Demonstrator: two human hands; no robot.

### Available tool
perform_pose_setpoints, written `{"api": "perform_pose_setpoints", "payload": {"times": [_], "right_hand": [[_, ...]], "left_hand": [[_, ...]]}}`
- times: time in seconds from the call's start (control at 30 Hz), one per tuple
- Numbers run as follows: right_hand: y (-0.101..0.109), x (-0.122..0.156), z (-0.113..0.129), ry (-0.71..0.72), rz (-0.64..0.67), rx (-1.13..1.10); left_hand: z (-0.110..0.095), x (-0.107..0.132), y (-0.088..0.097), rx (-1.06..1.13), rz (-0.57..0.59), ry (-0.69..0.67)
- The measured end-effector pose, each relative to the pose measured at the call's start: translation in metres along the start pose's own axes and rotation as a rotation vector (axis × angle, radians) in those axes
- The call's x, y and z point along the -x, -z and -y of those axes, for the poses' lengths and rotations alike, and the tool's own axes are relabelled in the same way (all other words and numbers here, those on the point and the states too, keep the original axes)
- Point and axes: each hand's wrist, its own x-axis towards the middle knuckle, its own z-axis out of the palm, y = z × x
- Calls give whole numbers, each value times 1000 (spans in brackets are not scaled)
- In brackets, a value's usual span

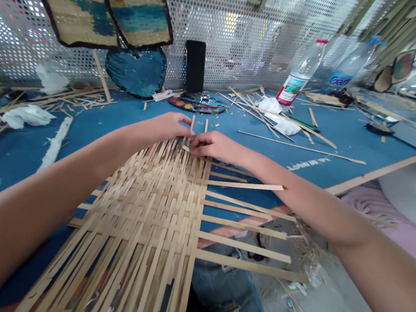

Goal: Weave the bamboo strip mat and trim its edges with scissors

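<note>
Reaching over a flat, pale bamboo-strip weave lying partly on the blue work table, the left hand and right hand meet at its far edge, fingertips close together among loose upright strips; whether they clamp a strip, I cannot tell.

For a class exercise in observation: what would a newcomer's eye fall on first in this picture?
The large woven mat of thin wooden strips fills the lower left of the view, with the left hand and right hand meeting at its far edge. Beyond it, on the blue-covered table, a blue heart-shaped panel stands before a perforated metal screen, beneath two woven panels.
</note>
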Motion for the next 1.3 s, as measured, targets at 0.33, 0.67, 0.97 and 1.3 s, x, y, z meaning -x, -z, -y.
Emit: {"api": "perform_pose_setpoints", "payload": {"times": [0.33, 0.67, 0.97, 1.3], "right_hand": [[-2, 5, -1, -48, -30, 130], [3, 1, -2, -90, 8, -4], [2, -1, -5, -77, 44, 24], [6, 3, 4, -127, 28, -20]], "left_hand": [[1, 2, -6, 235, -24, 5], [2, 1, 3, 199, -49, -120], [3, 4, 0, 326, 42, -89], [8, 16, 8, 526, 101, -100]]}}
